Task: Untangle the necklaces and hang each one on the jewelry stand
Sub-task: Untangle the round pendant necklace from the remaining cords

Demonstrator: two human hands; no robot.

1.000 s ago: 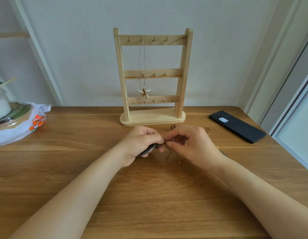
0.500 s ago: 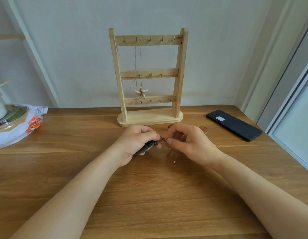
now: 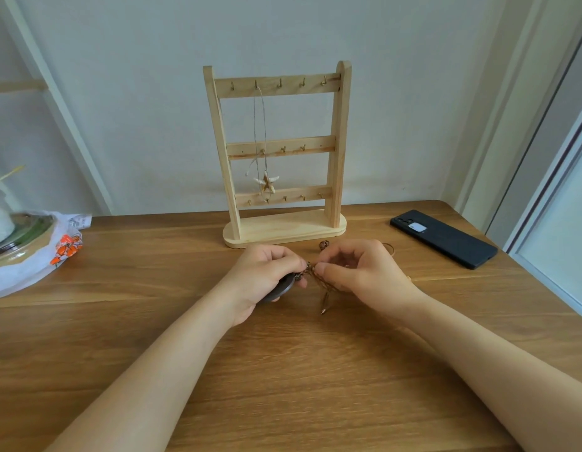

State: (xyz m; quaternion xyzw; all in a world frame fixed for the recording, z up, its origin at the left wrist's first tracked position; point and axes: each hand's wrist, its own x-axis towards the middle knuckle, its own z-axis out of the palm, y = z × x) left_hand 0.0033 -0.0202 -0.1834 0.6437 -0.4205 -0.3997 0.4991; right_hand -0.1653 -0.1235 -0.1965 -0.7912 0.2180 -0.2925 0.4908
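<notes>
Brown cord (image 3: 312,272) in a knot — one necklace hung, more to free.

Your left hand (image 3: 266,277) curls round a dark disc pendant (image 3: 280,287); your right hand (image 3: 364,275) pinches the cord at the tangle, just above the counter (image 3: 283,370) and in front of the stand (image 3: 283,227). A starfish necklace (image 3: 266,183) hangs from a top hook. Loose ends trail below your right hand, and a bead (image 3: 324,245) lies just behind it. The risk, as I judge it: if you pull your hands apart while the strands are crossed, the knot will likely tighten rather than open. The thin cord could also slip from your pinch, or a trailing end could snag on the bead. Ease the loops slack first.
</notes>
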